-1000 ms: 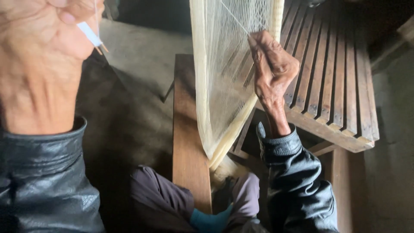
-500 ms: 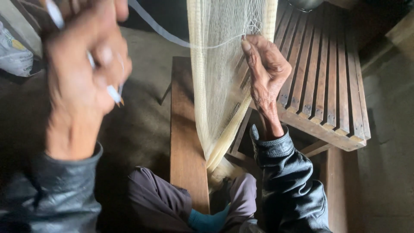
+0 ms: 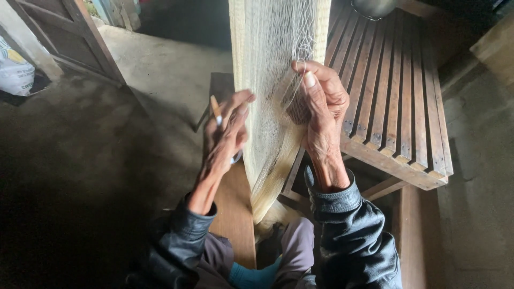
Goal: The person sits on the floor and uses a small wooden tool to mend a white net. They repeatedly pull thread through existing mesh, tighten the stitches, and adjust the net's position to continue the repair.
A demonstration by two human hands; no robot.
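A pale cream fishing net [image 3: 270, 80] hangs down in front of me, gathered into a bundle near my knees. My right hand [image 3: 317, 104] grips the net's mesh, with a loop of thread over the fingers. My left hand [image 3: 225, 134] is just left of the net, fingertips touching its edge, and holds a thin netting needle [image 3: 215, 109] with a pale tip. Both arms wear dark jacket sleeves.
A narrow wooden plank [image 3: 233, 198] runs under my hands toward my lap. A slatted wooden bench [image 3: 396, 101] stands at the right. A wooden door [image 3: 69, 37] and a white sack [image 3: 13, 69] are at the far left on the concrete floor.
My left hand has come down from high at the left and moved right to the net's edge, still holding the needle. My right hand keeps its grip on the mesh.
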